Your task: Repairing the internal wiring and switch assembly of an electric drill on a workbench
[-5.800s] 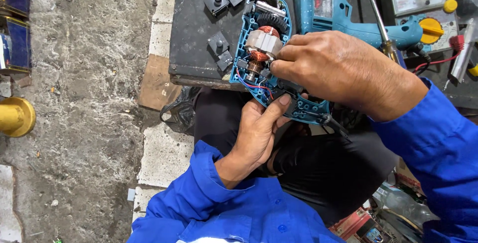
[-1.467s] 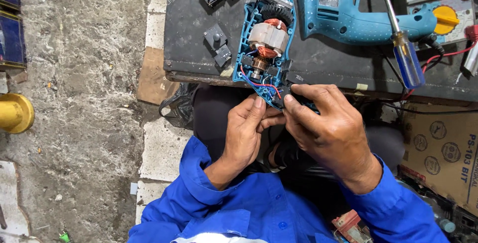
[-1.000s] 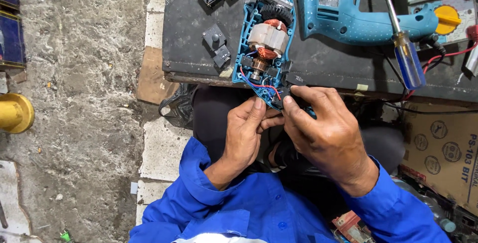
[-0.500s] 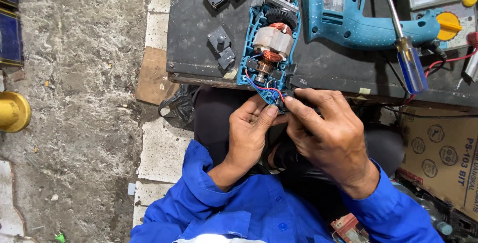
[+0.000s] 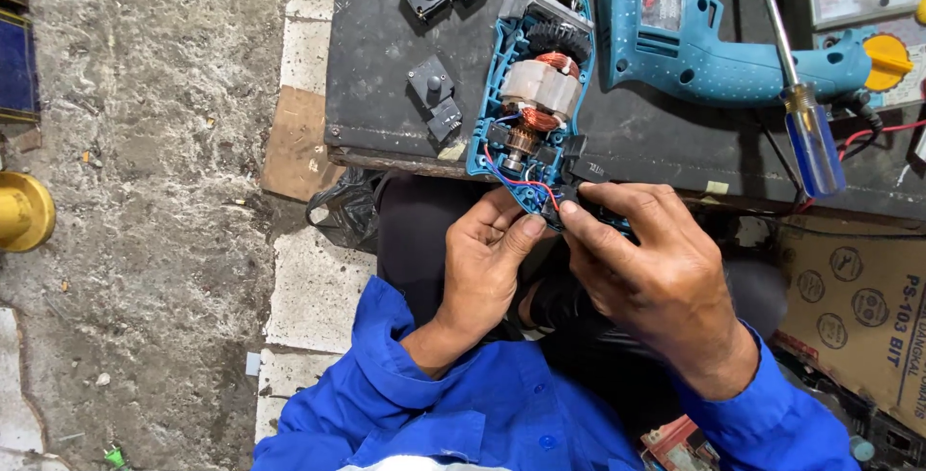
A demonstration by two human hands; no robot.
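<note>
- While the work goes on at the front edge of a dark workbench (image 5: pixel 386 56), a yellow round object (image 5: pixel 21 211) sits far left on the rough concrete floor (image 5: pixel 145 191), well apart from everything else.
- Three loose black switch parts (image 5: pixel 432 85) lie on the bench left of the drill, untouched.
- The left hand (image 5: pixel 482 259), fingers curled narrow, steadies the lower end of an opened blue drill half-shell (image 5: pixel 531 76), thumb pressed near the red and blue wires (image 5: pixel 526 182).
- The half-shell lies on the bench with its handle end hanging over the edge toward the person; copper-wound motor (image 5: pixel 540 90) and gear parts sit exposed in it, so the casing is already open and the inner parts are in place.
- The right hand (image 5: pixel 656 278) pinches a small black part (image 5: pixel 584 170) at the wiring in the handle end; whether it is fully seated cannot be told.
- Judged from this, wiring work at the handle is in hand, and closing the casing is left.
- The other blue drill casing (image 5: pixel 704 47) lies just beside, to the right, not yet refitted.
- A screwdriver with a blue handle (image 5: pixel 810 138) rests farther right, unused; a cardboard box (image 5: pixel 858 307) stands below the bench.
</note>
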